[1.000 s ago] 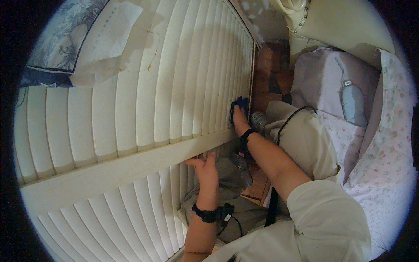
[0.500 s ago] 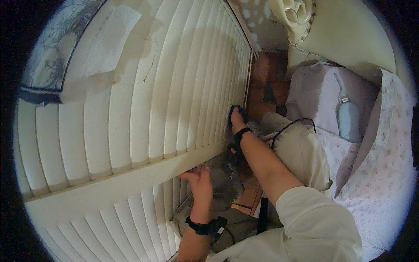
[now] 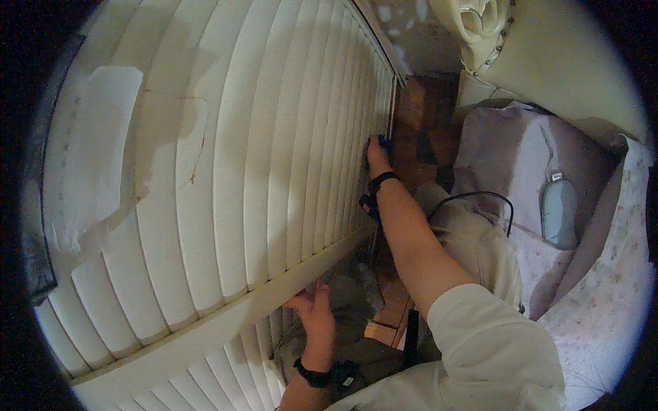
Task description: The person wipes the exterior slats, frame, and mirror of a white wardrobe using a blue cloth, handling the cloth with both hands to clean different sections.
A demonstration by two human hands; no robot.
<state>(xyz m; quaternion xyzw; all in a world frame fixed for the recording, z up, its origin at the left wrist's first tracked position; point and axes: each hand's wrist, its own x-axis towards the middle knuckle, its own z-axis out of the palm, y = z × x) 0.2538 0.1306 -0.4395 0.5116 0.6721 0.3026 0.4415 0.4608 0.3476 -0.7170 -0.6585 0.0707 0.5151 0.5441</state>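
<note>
i see my right hand (image 3: 376, 155) gripping a blue cloth (image 3: 384, 144) on the cream shutter (image 3: 226, 171), left hand (image 3: 313, 309) open on its rail (image 3: 226, 316), beside a bed (image 3: 603, 301).

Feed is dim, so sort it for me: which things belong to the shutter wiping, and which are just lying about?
In use: right hand, blue cloth, shutter, left hand on its rail.
Lying about: black cable, bed, headboard.

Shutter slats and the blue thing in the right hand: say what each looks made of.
Shutter slats: rigid painted wood or vinyl, cream, smooth satin sheen; which one cannot be told. Blue thing under the right hand: looks like soft cloth, bunched against the slats, though too small to be sure.
</note>
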